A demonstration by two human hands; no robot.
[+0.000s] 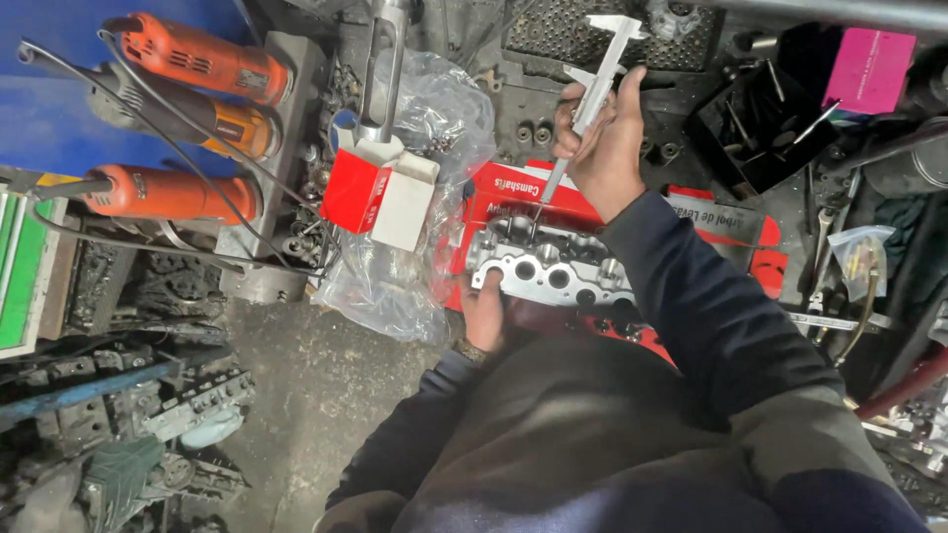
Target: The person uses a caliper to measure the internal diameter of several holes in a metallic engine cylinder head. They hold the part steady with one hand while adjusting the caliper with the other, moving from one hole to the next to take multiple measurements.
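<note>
- Head view: right hand (604, 138) grips a caliper (595, 84) upright, fingers wrapped around its beam; the thin depth rod points down into the top of the cylinder head (546, 265).
- Cylinder head lies on a red box (513, 188), in front of the person's chest, port face toward the camera.
- Left hand (483, 314) rests against the head's near left end; whether its fingers are curled around the edge cannot be told.
- Just left of the head: clear plastic bag (390, 281) with a small red-and-white carton (380, 190) on it.
- Far left: three orange grinders (188, 109) stacked, cords trailing.
- Upper right: pink card (869, 69).
</note>
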